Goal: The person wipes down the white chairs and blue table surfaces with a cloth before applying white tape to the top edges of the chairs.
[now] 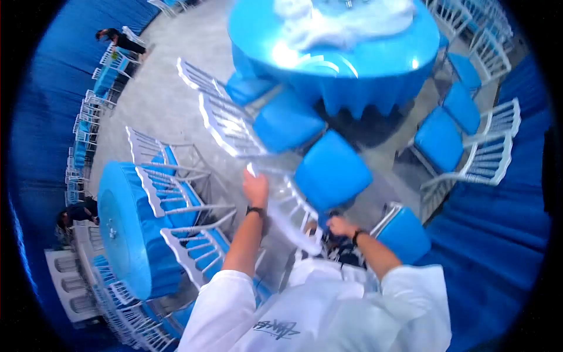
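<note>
In front of my body is a white chair with a slatted back (pixel 293 202) and a blue seat (pixel 333 170). My left hand (pixel 255 188) is closed around the upper left part of that chair's back. My right hand (pixel 341 225) is curled at the right side of the back, close to the rear edge of the seat; my fingers are partly hidden there, and what they grip is hard to make out. Another blue-seated chair (pixel 404 234) stands just right of my right hand.
Ahead is a round table (pixel 363 88) with a glossy blue cloth and bunched white material (pixel 346 23) on top. More white chairs (pixel 226 123) stand around it. A second blue table (pixel 126 229) is at left. Two people (pixel 120 41) are farther off, near blue curtains (pixel 492 234).
</note>
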`<action>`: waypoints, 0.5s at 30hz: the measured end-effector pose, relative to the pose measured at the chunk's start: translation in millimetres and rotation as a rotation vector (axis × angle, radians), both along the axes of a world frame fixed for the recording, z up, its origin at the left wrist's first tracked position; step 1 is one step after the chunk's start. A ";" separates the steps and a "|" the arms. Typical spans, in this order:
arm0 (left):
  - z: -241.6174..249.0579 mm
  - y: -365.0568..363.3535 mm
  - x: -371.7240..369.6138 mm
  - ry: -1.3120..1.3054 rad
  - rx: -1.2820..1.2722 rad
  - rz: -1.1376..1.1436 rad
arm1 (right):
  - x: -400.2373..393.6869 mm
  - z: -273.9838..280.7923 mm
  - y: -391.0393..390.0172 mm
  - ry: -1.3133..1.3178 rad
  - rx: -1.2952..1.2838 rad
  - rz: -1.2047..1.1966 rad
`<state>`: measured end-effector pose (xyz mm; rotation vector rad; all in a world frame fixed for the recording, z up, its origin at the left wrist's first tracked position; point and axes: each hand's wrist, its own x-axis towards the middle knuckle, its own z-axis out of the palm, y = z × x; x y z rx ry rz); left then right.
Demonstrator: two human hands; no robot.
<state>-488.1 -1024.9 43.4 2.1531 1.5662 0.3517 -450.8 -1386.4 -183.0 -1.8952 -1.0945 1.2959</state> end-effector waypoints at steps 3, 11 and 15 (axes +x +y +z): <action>11.6 -2.2 4.5 -0.021 0.035 0.003 | -5.1 50.0 -45.2 0.284 0.043 -0.456; -32.7 13.6 -27.3 -0.383 -0.216 0.115 | -24.1 60.1 -154.1 0.182 0.265 -1.086; -71.5 -20.6 -80.4 -0.896 -0.794 0.207 | -6.1 137.3 -146.1 0.297 0.318 -1.262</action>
